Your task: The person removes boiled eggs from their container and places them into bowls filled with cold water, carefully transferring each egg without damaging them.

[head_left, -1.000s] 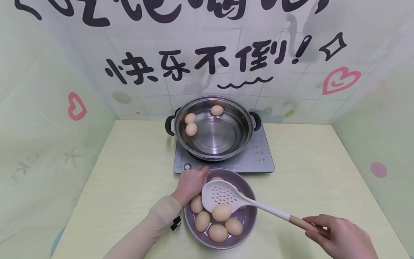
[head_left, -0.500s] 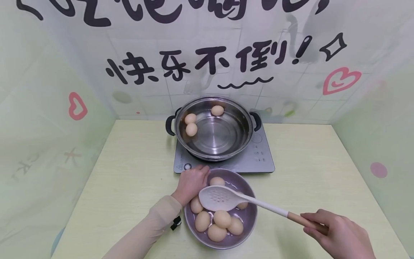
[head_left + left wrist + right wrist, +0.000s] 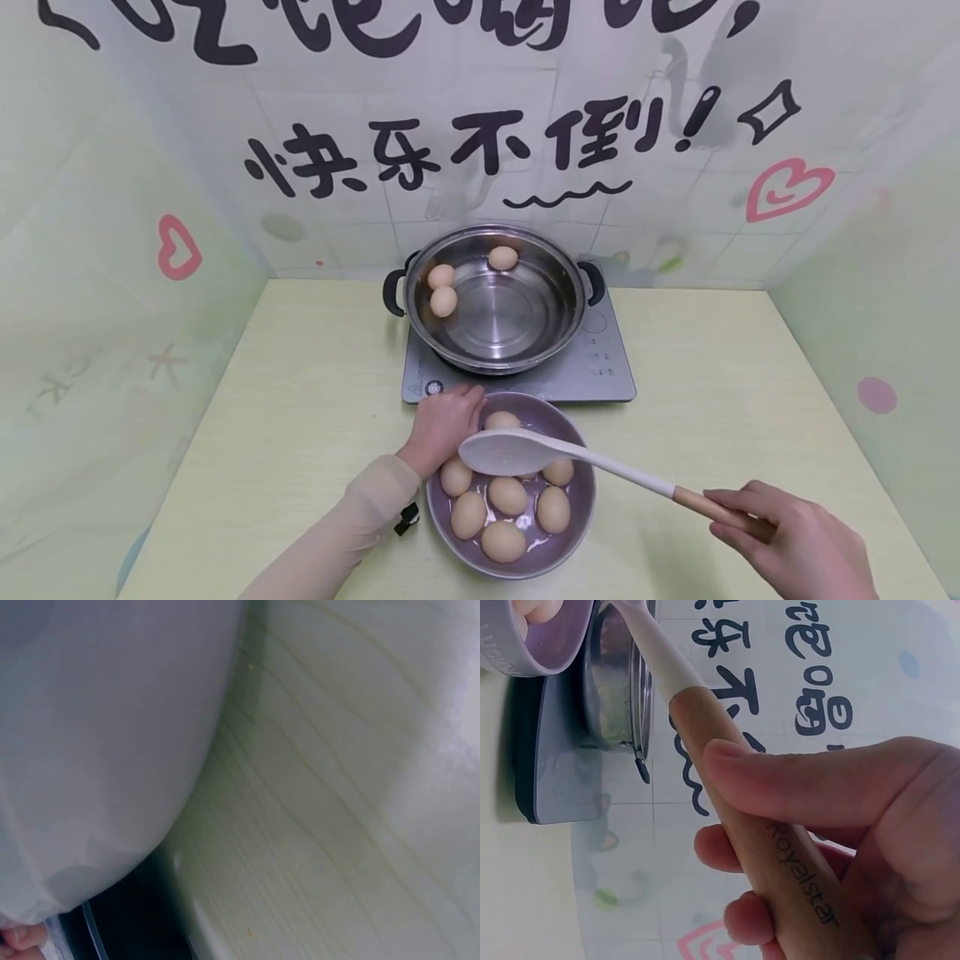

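A purple-grey bowl (image 3: 579, 521) with several brown eggs (image 3: 504, 542) and a little water stands at the front. At its upper left rim, my left hand (image 3: 442, 423) holds the bowl; only some fingertips (image 3: 22, 936) show in the left wrist view. My right hand (image 3: 806, 537) grips the wooden handle (image 3: 712, 742) of a white slotted skimmer (image 3: 510, 452), thumb along one side. The skimmer's head is tilted over the bowl's upper half, beside my left hand. It partly hides an egg behind it, and no egg is seen lying in it.
Behind the bowl, a steel pot (image 3: 497, 333) with black side handles and 3 eggs sits on a grey induction cooker (image 3: 600, 379). A small black object (image 3: 407, 518) lies left of the bowl. Printed sheets (image 3: 862, 333) enclose the pale wooden table (image 3: 315, 367).
The skimmer's head has turned from facing up to a steep tilt, its holes now out of sight. Eggs below it have rolled apart within the bowl. My left hand stays put.
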The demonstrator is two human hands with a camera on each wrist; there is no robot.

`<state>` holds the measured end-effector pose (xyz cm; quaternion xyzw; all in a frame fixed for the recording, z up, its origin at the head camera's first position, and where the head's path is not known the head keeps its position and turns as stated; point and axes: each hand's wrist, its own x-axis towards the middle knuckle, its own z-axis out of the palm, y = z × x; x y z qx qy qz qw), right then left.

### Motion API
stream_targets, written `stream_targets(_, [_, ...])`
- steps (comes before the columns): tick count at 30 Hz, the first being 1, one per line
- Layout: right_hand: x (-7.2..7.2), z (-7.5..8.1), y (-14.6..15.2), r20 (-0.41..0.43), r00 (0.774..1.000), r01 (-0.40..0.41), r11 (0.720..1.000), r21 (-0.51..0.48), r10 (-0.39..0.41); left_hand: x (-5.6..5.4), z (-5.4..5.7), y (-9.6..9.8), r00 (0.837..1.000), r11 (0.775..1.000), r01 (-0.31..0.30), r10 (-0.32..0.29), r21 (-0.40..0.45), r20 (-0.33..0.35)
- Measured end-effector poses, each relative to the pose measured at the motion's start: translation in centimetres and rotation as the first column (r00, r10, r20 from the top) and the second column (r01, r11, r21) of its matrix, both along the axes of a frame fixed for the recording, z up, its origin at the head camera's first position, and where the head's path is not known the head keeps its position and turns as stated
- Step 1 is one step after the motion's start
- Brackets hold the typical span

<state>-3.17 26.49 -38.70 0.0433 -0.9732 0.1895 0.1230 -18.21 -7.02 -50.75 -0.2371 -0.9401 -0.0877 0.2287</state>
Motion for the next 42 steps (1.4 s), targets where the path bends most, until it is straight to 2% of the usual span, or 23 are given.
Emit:
stream_targets(3, [-0.3,0.1,0.2,0.017,1.0,-0.012,0.999,-0.03,0.013,0.0,0.0,-0.2,1.0,1.0,0.02,-0.02,0.019,0.017])
stream_targets(5, [-0.6,0.2,0.3,0.036,0.999,-0.013,0.998,-0.055,0.015,0.1,-0.1,-0.3,0.998,0.998,0.026,-0.03,0.056,0.054])
stream_targets(7, [-1.1,0.4,0.2,0.049,0.999,-0.01,0.997,-0.078,0.014,0.3,-0.1,-0.4,0.993,0.99,0.007,-0.023,0.14,0.117])
stream_targets(9, [-1.7,0.8,0.0,0.067,0.998,-0.001,0.995,-0.101,0.008,0.4,-0.1,-0.5,0.989,0.982,-0.024,-0.003,0.188,0.147])
stream_targets(11, [-2.5,1.1,-0.5,0.072,0.997,0.012,0.992,-0.122,-0.003,0.4,-0.2,-0.4,0.992,0.983,-0.037,0.015,0.179,0.125])
stream_targets(13, [-3.5,1.4,-1.2,0.048,0.999,0.016,0.99,-0.138,-0.01,0.2,-0.3,-0.2,0.998,0.993,-0.025,0.019,0.119,0.055])
stream_targets(15, [-4.7,1.6,-2.0,-0.011,1.0,0.011,0.99,-0.139,-0.013,0.0,-0.4,-0.1,0.999,0.999,-0.003,0.004,0.046,-0.032])
stream_targets(17, [-6.1,1.5,-2.8,-0.089,0.996,0.006,0.992,-0.123,-0.017,0.0,-0.5,-0.1,0.997,1.0,0.009,-0.007,0.028,-0.071])
stream_targets(21, [-8.6,1.0,-4.4,-0.19,0.98,0.031,0.993,-0.115,-0.052,0.0,-0.4,-0.1,0.997,0.999,0.012,-0.009,0.035,-0.071])
stream_targets(27, [-11.6,0.0,-6.4,-0.203,0.971,0.096,0.986,-0.138,-0.123,0.1,-0.3,-0.1,0.998,0.999,0.01,-0.007,0.035,-0.068])
stream_targets(34, [-13.6,-1.1,-8.0,-0.2,0.97,0.108,0.983,-0.151,-0.138,0.1,-0.3,-0.1,0.999,0.999,0.005,-0.004,0.031,-0.053])
stream_targets(42, [-15.2,-1.9,-9.1,-0.201,0.972,0.1,0.988,-0.116,-0.122,0.2,-0.3,0.0,0.999,0.999,0.002,0.0,0.032,-0.045])
